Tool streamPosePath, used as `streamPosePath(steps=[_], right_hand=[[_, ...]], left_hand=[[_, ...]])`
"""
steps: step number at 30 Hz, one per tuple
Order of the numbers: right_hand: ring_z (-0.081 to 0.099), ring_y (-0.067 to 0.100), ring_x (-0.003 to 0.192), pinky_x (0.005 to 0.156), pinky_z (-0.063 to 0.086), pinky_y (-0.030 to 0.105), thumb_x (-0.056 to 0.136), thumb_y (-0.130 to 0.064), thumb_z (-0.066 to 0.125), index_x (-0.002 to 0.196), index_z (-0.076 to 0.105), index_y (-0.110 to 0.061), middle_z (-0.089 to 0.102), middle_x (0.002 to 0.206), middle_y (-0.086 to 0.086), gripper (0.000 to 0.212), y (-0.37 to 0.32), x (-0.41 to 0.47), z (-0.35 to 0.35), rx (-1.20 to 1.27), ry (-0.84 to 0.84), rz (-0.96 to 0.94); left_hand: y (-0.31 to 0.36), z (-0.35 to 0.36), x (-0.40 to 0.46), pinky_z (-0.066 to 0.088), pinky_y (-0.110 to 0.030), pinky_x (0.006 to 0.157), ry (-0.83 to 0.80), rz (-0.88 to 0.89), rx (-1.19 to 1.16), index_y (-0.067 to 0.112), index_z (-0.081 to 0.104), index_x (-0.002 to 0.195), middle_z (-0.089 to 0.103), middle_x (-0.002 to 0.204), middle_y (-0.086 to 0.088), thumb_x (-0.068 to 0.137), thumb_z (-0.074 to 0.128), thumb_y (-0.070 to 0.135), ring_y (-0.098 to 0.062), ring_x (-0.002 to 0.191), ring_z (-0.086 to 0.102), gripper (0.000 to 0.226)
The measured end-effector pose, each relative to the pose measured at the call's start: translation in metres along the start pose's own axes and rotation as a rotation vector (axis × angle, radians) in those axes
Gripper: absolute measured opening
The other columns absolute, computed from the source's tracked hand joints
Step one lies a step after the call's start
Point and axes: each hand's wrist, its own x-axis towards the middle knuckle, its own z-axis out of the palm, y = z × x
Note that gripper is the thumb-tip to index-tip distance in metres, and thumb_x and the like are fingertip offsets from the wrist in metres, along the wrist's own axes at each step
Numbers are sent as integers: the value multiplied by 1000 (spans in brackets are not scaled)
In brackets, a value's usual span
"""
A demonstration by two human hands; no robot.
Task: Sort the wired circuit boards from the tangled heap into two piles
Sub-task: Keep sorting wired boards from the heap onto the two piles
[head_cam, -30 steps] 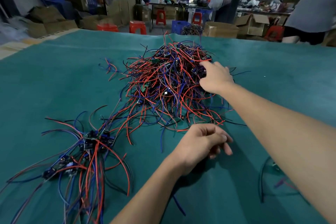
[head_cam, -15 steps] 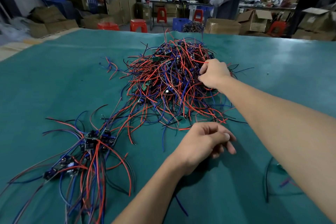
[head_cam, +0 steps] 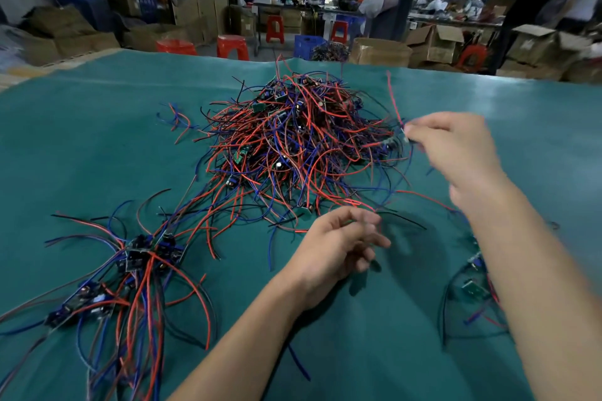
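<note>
Both forearms bare – no sleeves, gloves, rings, etc.

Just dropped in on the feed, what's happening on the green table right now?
A person is sorting wired circuit boards out of the big tangled heap on the green table. The right hand pinches a small board with red and blue wires at the heap's right edge, raised off the table. The left hand hovers loosely curled in front of the heap; whether it holds anything is unclear. One sorted pile lies near left, and a smaller pile sits near right, partly behind the right forearm.
</note>
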Motion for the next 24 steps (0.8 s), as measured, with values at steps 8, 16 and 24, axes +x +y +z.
streamPosePath(steps=[8,16,24], right_hand=[[70,-2,82,85,54,24,80,-15,80,86,76,-25,76,81,-15,13,31,-111,17,-41,-127,-97],[69,6,82,84,54,31,74,-14,86,86,77,-29,74,78,-15,22,41,-109,18,66,-125,2],[69,3,76,78,53,22,81,-5,82,84,77,-22,76,77,-9,17,38,-101,8,309,-71,230]], left_hand=[[-1,-1,2,51,-22,59,94,54,-125,11,63,112,68,93,-8,100,54,20,-14,69,63,17],[-4,-4,4,58,-27,68,221,208,-61,10,57,123,71,110,-7,96,56,2,-18,87,68,28],[-4,-4,2,57,-29,69,256,308,193,10,65,115,63,109,-7,91,61,-6,-18,86,66,29]])
